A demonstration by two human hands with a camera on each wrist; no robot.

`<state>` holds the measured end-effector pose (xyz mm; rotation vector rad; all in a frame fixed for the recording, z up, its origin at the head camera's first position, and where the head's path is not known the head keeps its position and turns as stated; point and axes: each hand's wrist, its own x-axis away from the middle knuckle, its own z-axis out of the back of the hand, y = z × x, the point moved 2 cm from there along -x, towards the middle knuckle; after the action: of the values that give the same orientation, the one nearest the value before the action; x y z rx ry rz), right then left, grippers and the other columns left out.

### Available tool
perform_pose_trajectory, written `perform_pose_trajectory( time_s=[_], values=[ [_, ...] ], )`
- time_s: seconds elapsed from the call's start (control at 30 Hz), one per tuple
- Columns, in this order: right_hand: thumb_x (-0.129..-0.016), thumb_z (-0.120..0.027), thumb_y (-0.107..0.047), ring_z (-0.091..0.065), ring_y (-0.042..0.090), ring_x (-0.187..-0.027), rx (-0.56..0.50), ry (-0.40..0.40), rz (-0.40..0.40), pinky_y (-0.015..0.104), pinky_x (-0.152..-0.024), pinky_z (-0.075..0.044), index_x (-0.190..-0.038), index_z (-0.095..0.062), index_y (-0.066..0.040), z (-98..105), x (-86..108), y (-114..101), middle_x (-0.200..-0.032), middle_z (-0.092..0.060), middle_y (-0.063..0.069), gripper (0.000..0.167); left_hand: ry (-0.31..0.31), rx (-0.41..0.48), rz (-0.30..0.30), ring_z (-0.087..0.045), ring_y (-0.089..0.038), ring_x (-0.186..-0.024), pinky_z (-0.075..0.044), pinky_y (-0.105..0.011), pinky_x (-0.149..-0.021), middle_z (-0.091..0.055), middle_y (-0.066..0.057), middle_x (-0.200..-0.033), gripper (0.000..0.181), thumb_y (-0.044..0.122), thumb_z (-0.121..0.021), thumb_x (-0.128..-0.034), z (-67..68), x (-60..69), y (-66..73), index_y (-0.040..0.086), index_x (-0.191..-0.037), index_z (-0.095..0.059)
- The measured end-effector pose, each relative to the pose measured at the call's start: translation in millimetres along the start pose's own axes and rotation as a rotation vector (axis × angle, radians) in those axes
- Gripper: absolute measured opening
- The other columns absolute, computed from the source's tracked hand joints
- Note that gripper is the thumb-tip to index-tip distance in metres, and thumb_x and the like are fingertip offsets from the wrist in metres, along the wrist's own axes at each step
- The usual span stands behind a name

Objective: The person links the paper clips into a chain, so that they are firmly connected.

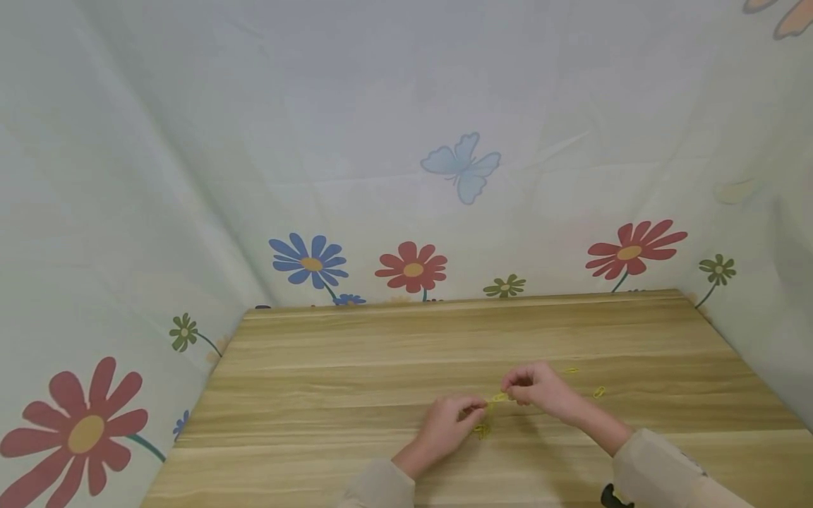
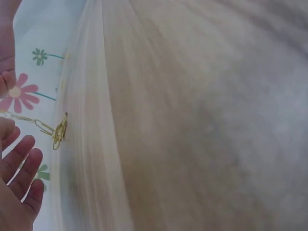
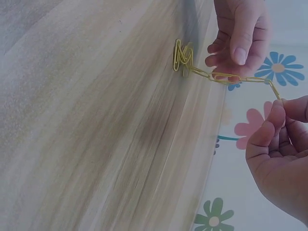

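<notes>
A chain of yellow paper clips [image 3: 226, 75] runs from my right hand past my left hand to a small bunch of linked clips [image 3: 183, 57] low over the table. My right hand [image 1: 540, 390] pinches the clip at the upper end between thumb and index finger. My left hand [image 1: 447, 425] is beside the chain, fingers loosely bent. In the right wrist view, its thumb [image 3: 240, 53] stands apart from the clips, while its fingertips lie behind the chain; contact is unclear. Its other fingers [image 2: 24, 168] are spread in the left wrist view.
Loose yellow paper clips, one near [image 1: 600, 392] and one farther back [image 1: 572, 370], lie right of my hands on the wooden table [image 1: 356, 360]. A flower-printed curtain [image 1: 356, 190] stands behind and beside the table. A black object [image 1: 612, 496] shows at the bottom edge by my right sleeve.
</notes>
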<state>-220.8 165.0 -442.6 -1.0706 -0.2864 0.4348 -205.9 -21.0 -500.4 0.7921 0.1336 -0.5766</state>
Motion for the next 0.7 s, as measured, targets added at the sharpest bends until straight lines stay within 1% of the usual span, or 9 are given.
perform_pose_trajectory(
  time_s=[0.1,0.27,0.37,0.5,0.7],
  values=[
    [-0.081,-0.052,-0.002,-0.046,0.005,-0.057,-0.008,-0.008,0.003,0.026,-0.052,-0.043,-0.086,-0.062,0.004,0.3,0.1,-0.1,-0.073,-0.057,0.012,0.013,-0.009,0.004,0.001,-0.06,-0.003,-0.082,-0.046,-0.017,-0.073,-0.067,0.002,-0.096,0.023,0.027,-0.054,-0.0867,1.4,-0.7,1.5,0.013,-0.101,-0.065],
    [-0.082,-0.052,-0.003,-0.045,0.005,-0.056,-0.013,-0.024,0.011,0.026,-0.051,-0.042,-0.087,-0.062,0.003,0.1,0.8,0.0,-0.071,-0.054,0.008,0.012,-0.06,-0.005,0.036,-0.059,-0.004,-0.087,-0.046,-0.021,-0.076,-0.064,0.004,-0.103,0.029,0.035,-0.052,-0.0871,3.4,-5.1,7.7,0.016,-0.107,-0.062],
    [-0.083,-0.052,-0.004,-0.045,0.006,-0.057,-0.016,-0.029,0.027,0.027,-0.052,-0.043,-0.087,-0.062,0.003,-0.3,0.9,0.7,-0.07,-0.053,0.006,0.012,-0.084,-0.009,0.048,-0.058,-0.005,-0.089,-0.045,-0.023,-0.077,-0.063,0.005,-0.104,0.029,0.036,-0.051,-0.0873,3.3,-8.4,11.5,0.019,-0.109,-0.06],
    [-0.082,-0.052,-0.003,-0.045,0.005,-0.058,-0.021,-0.03,0.039,0.027,-0.053,-0.044,-0.087,-0.061,0.004,-0.8,0.7,1.9,-0.073,-0.055,0.007,0.013,-0.095,0.005,0.051,-0.058,-0.008,-0.091,-0.045,-0.025,-0.078,-0.063,0.006,-0.102,0.029,0.037,-0.049,-0.0881,2.3,-11.6,14.8,0.02,-0.109,-0.06],
    [-0.082,-0.052,-0.003,-0.048,0.005,-0.06,-0.008,-0.025,0.024,0.027,-0.055,-0.045,-0.087,-0.062,0.003,-1.4,1.1,2.8,-0.08,-0.059,0.014,0.012,-0.096,0.024,0.065,-0.057,-0.006,-0.09,-0.045,-0.023,-0.077,-0.064,0.006,-0.099,0.029,0.037,-0.048,-0.0886,-0.2,-13.9,17.0,0.017,-0.105,-0.062]
  ],
)
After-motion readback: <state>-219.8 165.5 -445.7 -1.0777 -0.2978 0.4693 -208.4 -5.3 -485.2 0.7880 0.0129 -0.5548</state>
